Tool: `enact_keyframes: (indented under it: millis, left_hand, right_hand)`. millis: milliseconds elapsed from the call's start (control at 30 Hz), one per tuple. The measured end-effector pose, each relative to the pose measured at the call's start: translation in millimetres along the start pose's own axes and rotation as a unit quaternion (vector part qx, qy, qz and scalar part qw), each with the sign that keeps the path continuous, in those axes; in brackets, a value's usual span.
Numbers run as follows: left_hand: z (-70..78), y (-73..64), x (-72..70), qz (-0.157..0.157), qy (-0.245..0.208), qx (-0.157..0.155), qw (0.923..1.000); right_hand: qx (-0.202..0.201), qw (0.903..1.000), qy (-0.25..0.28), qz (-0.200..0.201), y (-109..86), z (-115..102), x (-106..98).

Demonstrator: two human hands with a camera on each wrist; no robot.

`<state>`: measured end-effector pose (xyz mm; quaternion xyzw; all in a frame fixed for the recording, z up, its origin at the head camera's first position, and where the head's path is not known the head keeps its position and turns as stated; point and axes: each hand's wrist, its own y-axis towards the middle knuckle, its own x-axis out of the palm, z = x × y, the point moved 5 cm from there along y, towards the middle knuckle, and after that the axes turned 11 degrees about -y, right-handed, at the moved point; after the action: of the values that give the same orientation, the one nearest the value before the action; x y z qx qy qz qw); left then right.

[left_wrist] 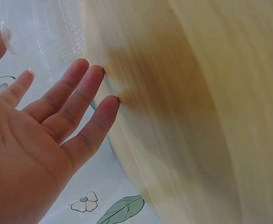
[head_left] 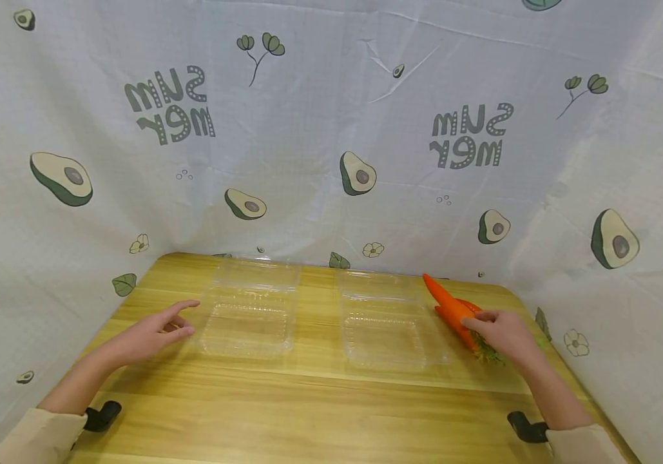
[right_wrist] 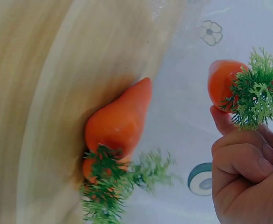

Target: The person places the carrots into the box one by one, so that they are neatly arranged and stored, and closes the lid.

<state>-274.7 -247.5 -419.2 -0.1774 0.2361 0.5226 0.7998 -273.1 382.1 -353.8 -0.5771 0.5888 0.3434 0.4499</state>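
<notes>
Orange carrot (right_wrist: 221,85) pinched in right grip (head_left: 500,332), left grip (head_left: 150,332) relaxed, looks lifted only from right wrist.

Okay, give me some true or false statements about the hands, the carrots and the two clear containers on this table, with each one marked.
1. The right hand holds a carrot. True.
2. The left hand also grips a carrot. False: it holds nothing.
3. The left container and the right container both lie open. True.
4. The carrot in hand has no greenery. False: green leaves show at one end.
5. Another carrot lies on the table. True.
6. The left container is filled with carrots. False: no carrot is in it.
</notes>
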Motion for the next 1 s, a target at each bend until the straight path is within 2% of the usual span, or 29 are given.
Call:
enact_keyframes:
  millis: [100,400,733,1000]
  left_hand:
    - [-0.4,-0.2,-0.1,0.000,0.002,-0.002,1.0000]
    - [0.3,-0.2,-0.5,-0.002,0.004,0.000,1.0000]
    - [4.8,-2.2,0.4,-0.003,0.007,-0.001,1.0000]
    - [5.1,-1.7,0.5,-0.006,0.004,0.000,1.0000]
  right_hand:
    - [-0.009,0.9999,-0.011,0.004,-0.8,-6.6,-2.0]
    - [-0.024,0.9997,0.005,0.004,0.1,-20.3,-0.5]
    - [-0.047,0.9985,-0.022,0.016,2.4,-36.4,-3.1]
    - [-0.061,0.9981,-0.009,0.009,4.7,-53.4,-4.7]
